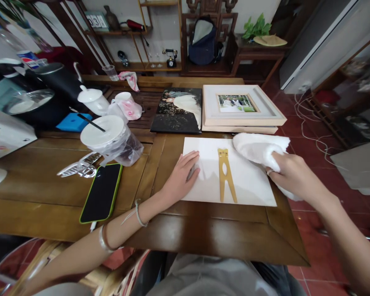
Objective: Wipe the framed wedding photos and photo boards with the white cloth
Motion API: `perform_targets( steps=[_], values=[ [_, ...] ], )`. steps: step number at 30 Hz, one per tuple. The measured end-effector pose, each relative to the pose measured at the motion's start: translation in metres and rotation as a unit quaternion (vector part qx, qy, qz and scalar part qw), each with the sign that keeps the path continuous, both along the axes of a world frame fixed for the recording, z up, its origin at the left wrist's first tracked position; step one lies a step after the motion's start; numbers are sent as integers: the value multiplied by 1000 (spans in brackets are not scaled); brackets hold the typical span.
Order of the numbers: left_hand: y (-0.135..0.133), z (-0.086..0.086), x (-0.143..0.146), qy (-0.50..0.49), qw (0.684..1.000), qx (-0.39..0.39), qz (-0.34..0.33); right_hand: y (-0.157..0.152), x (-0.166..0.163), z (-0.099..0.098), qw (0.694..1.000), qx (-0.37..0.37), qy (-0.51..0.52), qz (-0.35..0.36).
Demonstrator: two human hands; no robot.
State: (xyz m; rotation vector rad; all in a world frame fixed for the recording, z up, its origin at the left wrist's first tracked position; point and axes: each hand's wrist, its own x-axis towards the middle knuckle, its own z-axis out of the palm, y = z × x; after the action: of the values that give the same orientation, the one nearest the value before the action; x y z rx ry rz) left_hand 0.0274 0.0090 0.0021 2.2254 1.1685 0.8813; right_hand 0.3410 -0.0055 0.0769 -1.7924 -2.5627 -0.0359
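Note:
A white board [253, 189] lies flat on the wooden table, with a gold A-shaped stand leg [222, 172] resting on its middle. My left hand [183, 174] lies on the board's left edge, fingers stretched out and holding nothing. On the right side, my right hand [288, 172] grips a white fluffy cloth [255, 149], which covers the board's upper right corner and hangs past its right edge. The ends of my right fingers are hidden by the cloth.
Behind the board are framed pictures [211, 117] and a dark photo panel [165, 115]. To the left are a phone [101, 193], a lidded cup [111, 137], keys [83, 164] and a white teapot [94, 100]. The table's right edge [299, 238] is close to my right arm.

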Motion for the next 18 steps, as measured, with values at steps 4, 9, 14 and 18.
perform_targets(
  steps=[4,9,14,18],
  values=[
    [0,0,0,5,1000,6,1,-18,-1,0,999,1,-30,12],
    [1,-1,0,6,1000,11,0,-10,-26,2,997,10,-69,21],
    [0,-1,0,2,1000,11,1,23,-29,-7,997,40,-52,31],
    [0,-1,0,0,1000,3,-1,34,-23,-18,990,55,46,120]
  ],
)
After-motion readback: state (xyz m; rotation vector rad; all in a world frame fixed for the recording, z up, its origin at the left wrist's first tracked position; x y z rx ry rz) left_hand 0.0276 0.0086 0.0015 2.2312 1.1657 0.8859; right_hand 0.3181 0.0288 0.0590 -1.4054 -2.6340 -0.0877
